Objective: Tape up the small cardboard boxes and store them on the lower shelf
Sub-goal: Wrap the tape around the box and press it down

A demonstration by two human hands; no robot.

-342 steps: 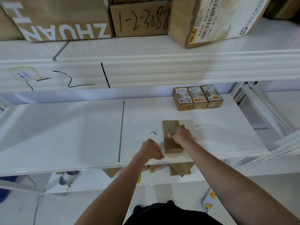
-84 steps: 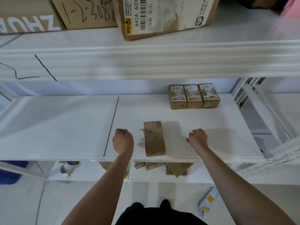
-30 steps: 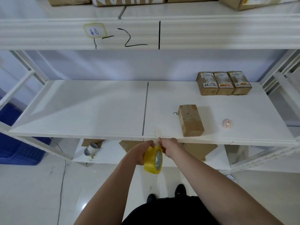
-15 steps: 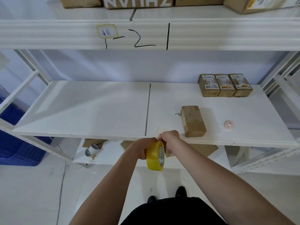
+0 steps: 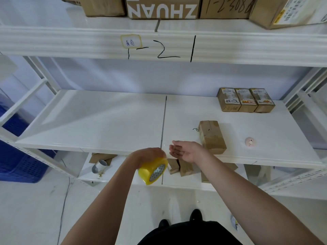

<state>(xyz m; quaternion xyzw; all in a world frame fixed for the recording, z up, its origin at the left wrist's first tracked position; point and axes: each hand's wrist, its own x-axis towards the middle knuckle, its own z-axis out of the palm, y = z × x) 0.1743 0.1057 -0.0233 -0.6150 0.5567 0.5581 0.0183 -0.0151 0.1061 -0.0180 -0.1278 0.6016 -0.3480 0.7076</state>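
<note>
A small brown cardboard box (image 5: 212, 137) lies on the white middle shelf (image 5: 109, 124), near its front edge. My left hand (image 5: 147, 155) grips a yellow roll of tape (image 5: 153, 170) just below and in front of that edge. My right hand (image 5: 185, 150) hovers open, palm up with fingers straight, right of the roll and left of the box, touching neither. Below lies the lower shelf (image 5: 115, 174), where several small brown boxes (image 5: 182, 167) sit, partly hidden by my arms and the shelf above.
Three labelled small boxes (image 5: 246, 100) stand in a row at the back right of the middle shelf. A small pink disc (image 5: 250, 142) lies right of the box. A grey tube (image 5: 99, 167) rests on the lower shelf. Large cartons (image 5: 162, 7) fill the top shelf. A blue crate (image 5: 21, 161) sits at left.
My right hand has let go of the tape roll and opened, moving up and right. My left hand has tilted the roll and keeps hold of it.
</note>
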